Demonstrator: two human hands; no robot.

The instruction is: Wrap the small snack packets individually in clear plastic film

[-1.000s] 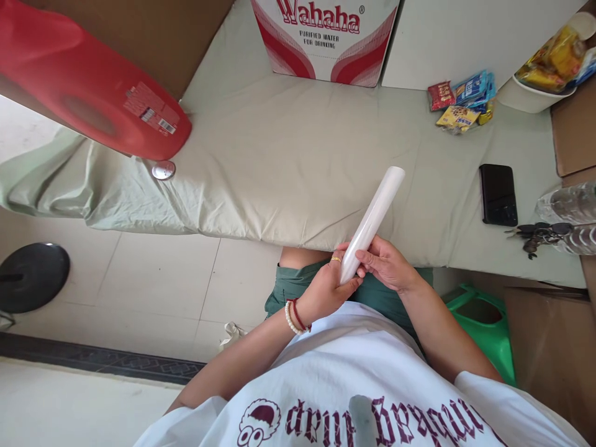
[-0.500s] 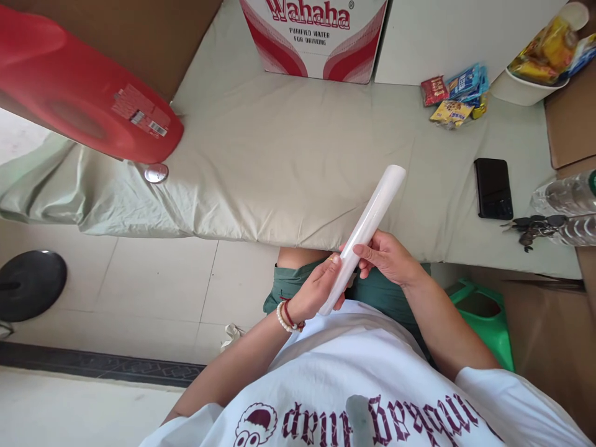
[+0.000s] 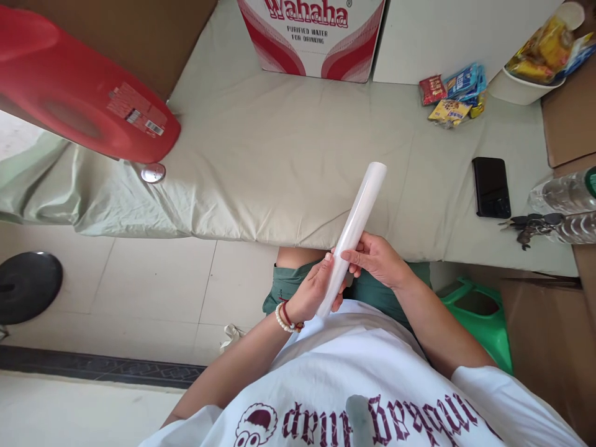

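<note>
A glossy white roll (image 3: 358,217), long and tube-shaped like rolled film, slants from near my shirt up over the table's front edge. My left hand (image 3: 317,285) wraps round its lower part, with the thumb lying along the side. Higher up, my right hand (image 3: 375,259) grips the middle, thumb on top and fingers curled underneath. Some fingertips of both hands are hidden behind the roll. Its upper end points away from me above the pale tablecloth (image 3: 279,155).
A red jug (image 3: 88,93) stands at the left beside a small round metallic object (image 3: 153,173). A Wahaha box (image 3: 316,43) is at the back. Snack packets (image 3: 449,99), a black phone (image 3: 492,187), keys (image 3: 526,230) and plastic bottles (image 3: 565,192) lie to the right. A green stool (image 3: 484,323) stands below.
The roll's upper end has swung left, so it stands a little steeper. My right hand has shifted slightly left with it, and both hands keep their hold.
</note>
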